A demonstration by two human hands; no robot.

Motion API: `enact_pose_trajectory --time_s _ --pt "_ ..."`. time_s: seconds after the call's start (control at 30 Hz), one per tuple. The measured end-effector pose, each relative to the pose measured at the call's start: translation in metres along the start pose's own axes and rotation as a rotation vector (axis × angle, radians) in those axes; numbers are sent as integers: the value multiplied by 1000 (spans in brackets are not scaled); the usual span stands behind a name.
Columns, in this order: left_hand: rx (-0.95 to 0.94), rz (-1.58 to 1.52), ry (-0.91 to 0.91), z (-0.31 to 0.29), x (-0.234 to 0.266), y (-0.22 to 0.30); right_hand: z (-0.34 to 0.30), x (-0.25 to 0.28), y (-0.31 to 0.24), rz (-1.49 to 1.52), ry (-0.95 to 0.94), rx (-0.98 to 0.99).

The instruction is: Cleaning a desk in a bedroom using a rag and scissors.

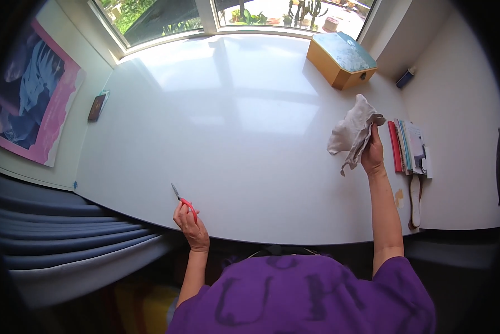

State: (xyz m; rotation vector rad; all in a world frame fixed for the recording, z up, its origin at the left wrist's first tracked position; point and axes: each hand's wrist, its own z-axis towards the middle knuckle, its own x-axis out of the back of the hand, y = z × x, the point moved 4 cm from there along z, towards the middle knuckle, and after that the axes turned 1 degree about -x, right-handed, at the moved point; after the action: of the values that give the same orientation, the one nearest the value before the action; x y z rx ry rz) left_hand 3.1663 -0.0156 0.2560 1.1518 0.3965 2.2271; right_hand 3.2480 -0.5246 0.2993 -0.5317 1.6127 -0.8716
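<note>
My left hand [192, 225] is closed round the red handles of a pair of scissors [186, 204], near the front edge of the white table [250, 183]. Their metal blades point away from me and look closed together. On the right, my right hand [373, 153] grips a crumpled pale beige cloth [352, 129] at its right side. Folds of the cloth hang to the left of my fingers and partly hide them. Whether its lower edge touches the table I cannot tell.
A wooden box [342, 61] with a pale blue patterned lid stands at the far right, by the window. Along the right wall are upright books [408, 146], a brush [415, 201] and a small dark blue object [405, 78]. A dark booklet [97, 107] leans at the left wall.
</note>
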Motion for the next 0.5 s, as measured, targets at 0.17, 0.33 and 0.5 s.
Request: enact_pose_trajectory --time_s 0.17,0.33,0.5 --pt "25 203 -34 8 6 -44 5 92 -11 -857 274 106" --pt "188 182 -3 2 3 -65 62 92 48 -2148 456 -11" --pt "183 222 -78 8 0 -49 169 8 104 -2134 285 213"
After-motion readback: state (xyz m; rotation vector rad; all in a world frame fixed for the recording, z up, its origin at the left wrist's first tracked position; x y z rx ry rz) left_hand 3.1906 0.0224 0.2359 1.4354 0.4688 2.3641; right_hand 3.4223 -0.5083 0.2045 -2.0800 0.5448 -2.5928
